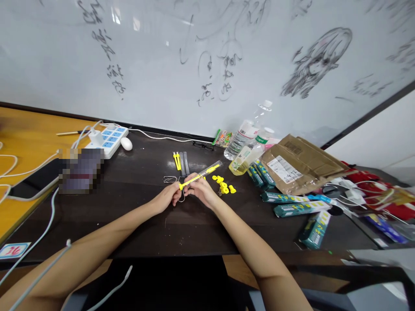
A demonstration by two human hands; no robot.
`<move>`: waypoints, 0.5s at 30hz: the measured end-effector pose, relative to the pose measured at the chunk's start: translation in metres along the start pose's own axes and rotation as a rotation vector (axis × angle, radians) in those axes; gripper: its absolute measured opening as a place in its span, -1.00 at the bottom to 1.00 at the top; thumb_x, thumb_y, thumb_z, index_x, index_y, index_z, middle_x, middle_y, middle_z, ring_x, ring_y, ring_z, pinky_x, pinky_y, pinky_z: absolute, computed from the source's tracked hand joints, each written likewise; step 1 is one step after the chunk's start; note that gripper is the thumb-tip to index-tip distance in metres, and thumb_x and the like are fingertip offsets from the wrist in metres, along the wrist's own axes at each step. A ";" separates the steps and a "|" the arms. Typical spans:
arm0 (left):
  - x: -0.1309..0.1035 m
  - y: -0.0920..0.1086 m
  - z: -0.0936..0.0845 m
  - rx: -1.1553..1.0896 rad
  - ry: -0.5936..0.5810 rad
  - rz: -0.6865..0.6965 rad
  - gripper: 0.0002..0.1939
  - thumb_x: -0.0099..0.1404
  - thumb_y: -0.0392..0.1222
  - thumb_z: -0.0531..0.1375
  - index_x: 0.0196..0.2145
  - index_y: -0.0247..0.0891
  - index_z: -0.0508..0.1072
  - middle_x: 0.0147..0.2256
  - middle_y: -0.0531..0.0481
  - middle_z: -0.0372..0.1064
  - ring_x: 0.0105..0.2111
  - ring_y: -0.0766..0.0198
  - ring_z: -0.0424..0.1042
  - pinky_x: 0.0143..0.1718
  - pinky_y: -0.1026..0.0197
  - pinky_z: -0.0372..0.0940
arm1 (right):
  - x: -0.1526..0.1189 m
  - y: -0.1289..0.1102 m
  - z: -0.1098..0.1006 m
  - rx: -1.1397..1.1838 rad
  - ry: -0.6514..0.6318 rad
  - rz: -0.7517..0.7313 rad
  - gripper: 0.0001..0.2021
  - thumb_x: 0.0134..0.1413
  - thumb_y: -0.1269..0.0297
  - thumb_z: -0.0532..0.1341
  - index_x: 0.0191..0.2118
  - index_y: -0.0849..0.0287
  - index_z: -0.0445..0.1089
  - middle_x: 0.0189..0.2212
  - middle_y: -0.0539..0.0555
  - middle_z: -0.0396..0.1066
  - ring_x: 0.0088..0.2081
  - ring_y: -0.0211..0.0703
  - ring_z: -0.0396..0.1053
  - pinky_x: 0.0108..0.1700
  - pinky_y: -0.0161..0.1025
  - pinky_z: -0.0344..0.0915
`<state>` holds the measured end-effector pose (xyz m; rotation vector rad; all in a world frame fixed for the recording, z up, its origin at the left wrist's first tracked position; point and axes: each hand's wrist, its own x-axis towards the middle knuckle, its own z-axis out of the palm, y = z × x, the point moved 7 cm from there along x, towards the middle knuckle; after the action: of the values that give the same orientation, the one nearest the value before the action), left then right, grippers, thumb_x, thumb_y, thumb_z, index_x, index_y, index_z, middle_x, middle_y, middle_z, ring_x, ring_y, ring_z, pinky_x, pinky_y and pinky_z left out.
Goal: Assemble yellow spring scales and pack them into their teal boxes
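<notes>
Tube (212,167) is up in both hands at mid-counter (142,233), pointing to about 2 o'clock, with a yellow rod along it. Left hand (171,194): grip looks pinched on the yellow lower end, fingertips small in view. Right hand (201,190): grip closed around the tube's middle, exact finger contact hidden.

Progress, my read: one unit part-built, rod and tube together; can't tell if the rod is fully seated or the ends finished. Loose parts suggest more of the same left: yellow rods (177,161) at 11 o'clock from the hands, clear tubes (184,163) lying beside them at 12, yellow caps (223,185) scattered at 3. Bent wire (170,179) at 10, just beside left hand; another bit of wire shows under the fingers, can't tell what it joins. No finished unit visible on the counter. Bottles (241,140) at 2, near the parcel (287,166).
</notes>
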<state>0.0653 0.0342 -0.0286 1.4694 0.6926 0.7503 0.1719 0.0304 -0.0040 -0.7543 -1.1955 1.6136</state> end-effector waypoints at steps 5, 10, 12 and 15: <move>-0.003 0.004 0.006 -0.046 -0.091 0.037 -0.88 0.20 -0.16 -0.03 -0.37 -0.24 0.22 -0.54 0.12 0.09 -0.56 0.37 0.13 -0.49 0.26 0.23 | -0.002 0.006 0.008 0.012 -0.022 0.021 -0.80 -0.08 0.26 0.30 -0.29 0.17 0.36 -0.58 -0.11 0.26 -0.56 -0.38 0.18 -0.40 -0.32 0.34; -0.011 0.022 0.010 0.051 -0.135 0.164 -0.80 0.35 -0.13 -0.09 -0.29 -0.25 0.24 -0.47 0.05 0.23 -0.47 0.32 0.24 -0.33 0.19 0.24 | -0.003 0.002 0.006 0.074 -0.030 0.016 -0.80 -0.11 0.31 0.28 -0.29 0.18 0.35 -0.64 -0.14 0.17 -0.57 -0.36 0.16 -0.44 -0.35 0.27; -0.013 0.027 0.011 0.139 -0.138 0.207 -0.76 0.39 -0.07 -0.10 -0.26 -0.25 0.26 -0.46 0.05 0.24 -0.43 0.29 0.27 -0.26 0.18 0.22 | -0.003 0.000 0.006 0.090 -0.049 0.013 -0.81 -0.11 0.33 0.26 -0.29 0.18 0.34 -0.62 -0.12 0.19 -0.55 -0.35 0.18 -0.44 -0.35 0.26; -0.015 0.031 0.011 0.264 -0.125 0.250 -0.70 0.41 -0.04 -0.12 -0.27 -0.26 0.29 -0.45 0.03 0.25 -0.37 0.27 0.29 -0.20 0.18 0.21 | -0.005 -0.003 0.009 0.108 -0.092 -0.007 -0.82 -0.11 0.33 0.25 -0.30 0.18 0.33 -0.62 -0.12 0.19 -0.54 -0.33 0.19 -0.44 -0.34 0.24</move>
<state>0.0641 0.0149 0.0017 1.8519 0.5315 0.7693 0.1668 0.0232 0.0014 -0.6119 -1.1642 1.7084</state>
